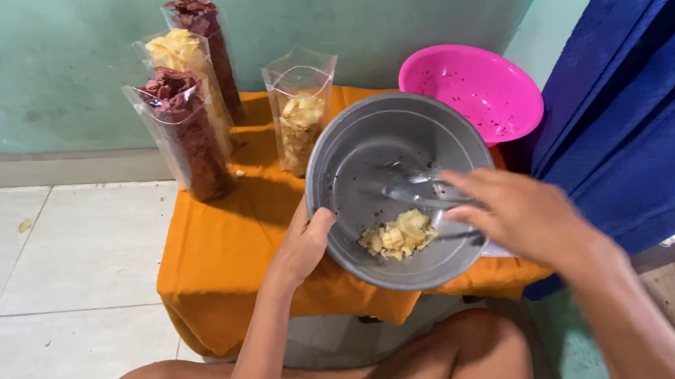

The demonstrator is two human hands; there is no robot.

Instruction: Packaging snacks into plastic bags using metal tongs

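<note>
Clear chip pouches [195,95], left hand [302,248] tilting metal bowl [376,155]

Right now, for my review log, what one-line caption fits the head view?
Left hand tilts a grey bowl of yellow chips while the right hand works metal tongs inside it.
</note>
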